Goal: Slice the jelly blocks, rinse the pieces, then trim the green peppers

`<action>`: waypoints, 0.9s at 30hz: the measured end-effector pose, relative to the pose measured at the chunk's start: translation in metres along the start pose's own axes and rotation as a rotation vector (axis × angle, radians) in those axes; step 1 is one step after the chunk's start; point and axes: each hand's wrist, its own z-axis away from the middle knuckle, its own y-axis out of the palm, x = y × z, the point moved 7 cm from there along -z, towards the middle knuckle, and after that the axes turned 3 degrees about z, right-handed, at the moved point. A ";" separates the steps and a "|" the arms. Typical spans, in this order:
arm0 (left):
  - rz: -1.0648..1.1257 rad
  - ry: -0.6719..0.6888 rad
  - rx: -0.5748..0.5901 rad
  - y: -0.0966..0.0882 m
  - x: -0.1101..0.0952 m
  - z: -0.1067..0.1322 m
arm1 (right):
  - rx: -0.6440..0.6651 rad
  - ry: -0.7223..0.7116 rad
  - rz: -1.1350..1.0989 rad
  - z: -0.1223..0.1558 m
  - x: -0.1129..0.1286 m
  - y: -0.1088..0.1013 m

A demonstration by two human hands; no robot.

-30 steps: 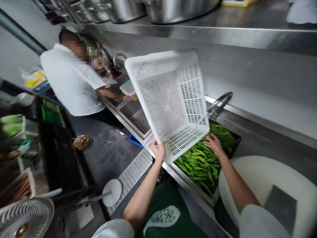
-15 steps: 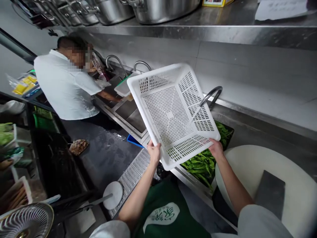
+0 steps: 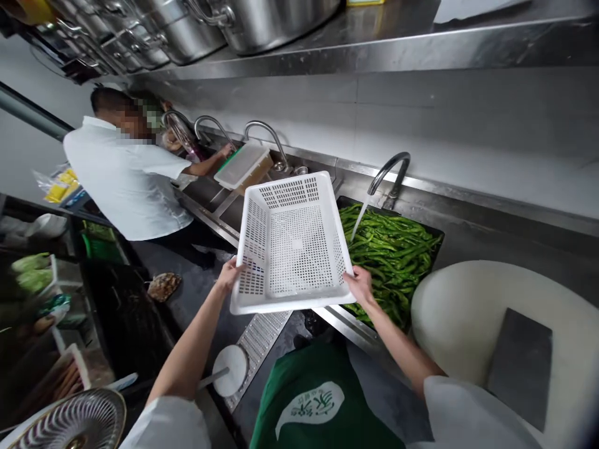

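A white perforated plastic basket (image 3: pixel 299 243) is held up in front of me, its inside bare and facing me. My left hand (image 3: pixel 230 275) grips its left rim, fingers wrapped round the edge. On the opposite side my right hand (image 3: pixel 359 284) is closed on the right rim. Just right of the basket, long green peppers (image 3: pixel 393 255) fill a dark tray in the sink. Water runs from the curved faucet (image 3: pixel 393 171) onto those peppers; the basket is apart from the stream.
A co-worker (image 3: pixel 126 168) in a white shirt stands at the sinks on the left, one hand by a lidded container (image 3: pixel 243 163). A large white round tub (image 3: pixel 468 293) with a dark block is at right. Metal pots (image 3: pixel 276 22) line the shelf overhead. A fan (image 3: pixel 75 424) is lower left.
The basket has moved left and down, out of the faucet's water, and turned more level. Both my hands went with it. The co-worker's arm has reached farther toward the lidded container.
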 end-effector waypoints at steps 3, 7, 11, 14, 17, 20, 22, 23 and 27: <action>-0.087 0.093 -0.259 -0.038 -0.018 -0.015 | -0.078 0.014 -0.060 0.022 0.000 0.046; -0.166 0.105 -0.480 -0.051 0.004 0.010 | -0.176 0.007 -0.093 0.040 0.000 0.088; 0.096 -0.112 -0.196 0.019 0.062 0.033 | -0.050 -0.031 -0.078 0.027 0.007 0.115; 0.263 -0.146 -0.004 0.083 0.072 0.032 | 0.178 -0.076 -0.043 0.006 0.009 0.117; 0.277 -0.139 -0.106 0.110 0.062 0.016 | 0.214 -0.114 0.119 -0.027 0.008 0.077; 0.244 -0.131 -0.188 0.119 0.048 0.000 | 0.057 -0.101 0.277 -0.078 0.012 0.001; 0.241 -0.115 -0.181 0.124 0.040 -0.008 | -0.100 -0.118 0.387 -0.118 0.023 -0.055; 0.239 -0.109 -0.181 0.125 0.038 -0.010 | -0.196 -0.155 0.495 -0.138 0.032 -0.081; 0.223 -0.111 -0.107 0.131 0.036 -0.011 | -0.308 -0.161 0.767 -0.215 0.053 -0.139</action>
